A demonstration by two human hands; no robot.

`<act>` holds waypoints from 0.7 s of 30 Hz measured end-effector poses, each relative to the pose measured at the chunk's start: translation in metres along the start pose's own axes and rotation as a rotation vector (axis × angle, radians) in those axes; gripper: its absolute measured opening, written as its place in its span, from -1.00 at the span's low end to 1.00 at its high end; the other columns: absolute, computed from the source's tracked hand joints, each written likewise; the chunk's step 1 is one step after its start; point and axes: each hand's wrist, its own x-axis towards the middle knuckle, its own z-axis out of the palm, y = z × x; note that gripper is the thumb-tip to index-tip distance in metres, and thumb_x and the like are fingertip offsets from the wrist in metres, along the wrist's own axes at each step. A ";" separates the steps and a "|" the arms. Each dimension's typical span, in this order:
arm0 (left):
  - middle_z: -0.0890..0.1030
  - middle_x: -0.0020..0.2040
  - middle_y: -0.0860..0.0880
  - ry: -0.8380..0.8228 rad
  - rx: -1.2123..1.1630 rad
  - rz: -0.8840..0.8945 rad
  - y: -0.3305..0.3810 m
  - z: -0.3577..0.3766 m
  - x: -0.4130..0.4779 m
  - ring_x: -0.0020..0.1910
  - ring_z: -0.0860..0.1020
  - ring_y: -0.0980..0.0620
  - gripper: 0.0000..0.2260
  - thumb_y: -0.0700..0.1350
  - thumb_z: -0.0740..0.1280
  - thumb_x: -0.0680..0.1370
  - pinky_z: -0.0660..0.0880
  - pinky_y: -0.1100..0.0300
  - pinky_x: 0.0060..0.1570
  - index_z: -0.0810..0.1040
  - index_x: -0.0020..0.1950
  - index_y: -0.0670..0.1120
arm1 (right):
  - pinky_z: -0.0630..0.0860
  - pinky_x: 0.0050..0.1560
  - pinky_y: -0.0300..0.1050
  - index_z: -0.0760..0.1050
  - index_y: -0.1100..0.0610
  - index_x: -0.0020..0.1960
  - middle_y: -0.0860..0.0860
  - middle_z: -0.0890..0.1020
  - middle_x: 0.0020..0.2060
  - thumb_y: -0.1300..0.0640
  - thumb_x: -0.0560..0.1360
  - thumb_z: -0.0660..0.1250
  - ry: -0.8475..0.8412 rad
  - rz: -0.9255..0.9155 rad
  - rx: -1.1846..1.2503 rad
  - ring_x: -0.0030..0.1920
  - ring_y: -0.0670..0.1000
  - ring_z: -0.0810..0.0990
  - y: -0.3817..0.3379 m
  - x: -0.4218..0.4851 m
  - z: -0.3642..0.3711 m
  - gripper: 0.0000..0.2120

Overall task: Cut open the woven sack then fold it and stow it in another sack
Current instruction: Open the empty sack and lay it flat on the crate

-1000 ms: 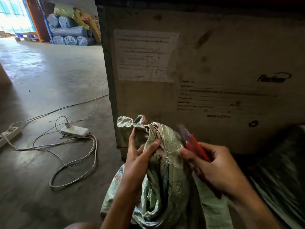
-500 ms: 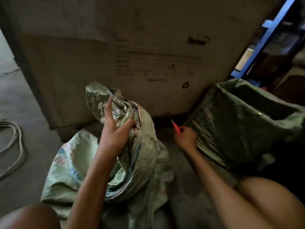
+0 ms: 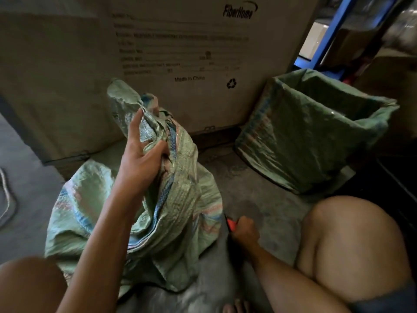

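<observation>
A crumpled green woven sack [image 3: 180, 213] with blue and pink stripes stands bunched on the floor in front of me. My left hand [image 3: 141, 159] grips its gathered top and holds it upright. Low beside the sack's right edge, my right hand [image 3: 244, 231] is closed around a red cutter [image 3: 231, 223], only its tip showing near the floor. A second green woven sack [image 3: 316, 136] stands open-mouthed to the right, against the big box.
A large cardboard box [image 3: 180, 41] printed with shipping text rises right behind the sacks. Blue shelving [image 3: 325, 35] stands at the back right. My bare knees [image 3: 352, 245] flank the work area, and a cable [image 3: 6, 199] lies on the concrete at far left.
The view swung right and down. My right hand left the sack's top, went towards the second sack, then came down to the floor beside the sack. The left hand kept its grip.
</observation>
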 end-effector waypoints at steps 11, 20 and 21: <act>0.62 -0.43 0.04 0.046 -0.022 -0.004 0.015 -0.008 -0.003 -0.51 0.51 0.12 -0.40 -0.18 0.25 0.64 0.53 0.16 -0.26 0.17 0.57 0.28 | 0.56 0.13 -0.01 0.65 -0.04 -0.02 0.10 0.68 0.04 0.27 0.49 0.30 0.394 -0.274 0.668 0.12 0.15 0.64 -0.117 -0.030 -0.080 -0.74; 0.38 0.57 -0.05 0.118 0.034 0.223 0.050 -0.033 -0.014 0.53 0.39 -0.03 -0.36 -0.16 0.20 0.55 0.35 -0.17 0.50 0.24 0.51 0.41 | 0.63 0.03 0.09 0.71 0.22 -0.12 0.06 0.77 -0.19 -0.24 0.43 0.45 -0.171 -0.902 0.629 -0.11 0.06 0.74 -0.209 -0.148 -0.196 -0.52; 0.41 0.55 0.00 0.124 0.027 0.256 0.050 -0.039 -0.014 0.51 0.41 0.04 -0.39 -0.19 0.22 0.58 0.37 -0.12 0.49 0.27 0.55 0.30 | 0.63 0.04 0.05 0.73 0.16 -0.10 0.03 0.77 -0.19 -0.16 0.47 0.45 -0.143 -0.914 0.620 -0.12 0.00 0.74 -0.213 -0.152 -0.200 -0.64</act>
